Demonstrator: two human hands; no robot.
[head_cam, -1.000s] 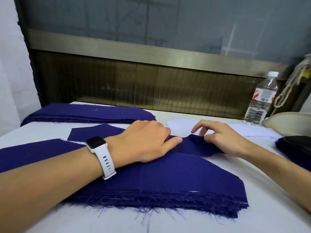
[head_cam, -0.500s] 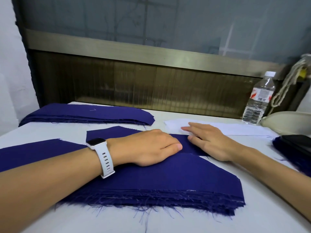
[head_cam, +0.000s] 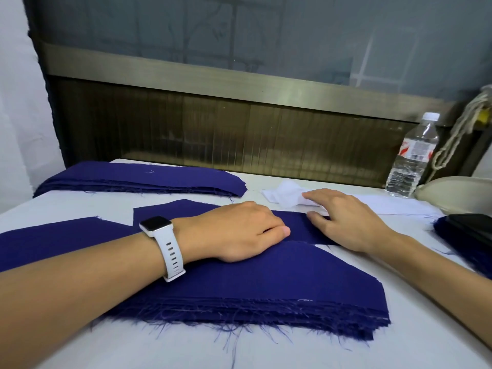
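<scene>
At the centre of the frame, the left hand (head_cam: 239, 231) stays pressed palm-down on the navy fabric stack (head_cam: 266, 283), thumb laid along the cloth, as before. To its right, the right hand (head_cam: 348, 222), which a second ago pinched the single navy piece (head_cam: 299, 225), has let it lie flat and now stretches spread fingers onto the crumpled white piece (head_cam: 288, 195) just behind it on the table (head_cam: 266, 352).

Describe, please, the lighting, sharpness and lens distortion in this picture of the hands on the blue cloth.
Head view: light soft and even, only faint shadows under the left hand and right hand; in the same view the wide lens bows the metal rail; the frayed edge of the blue cloth stack is sharp, the water bottle slightly softer; no harsh glare.
</scene>
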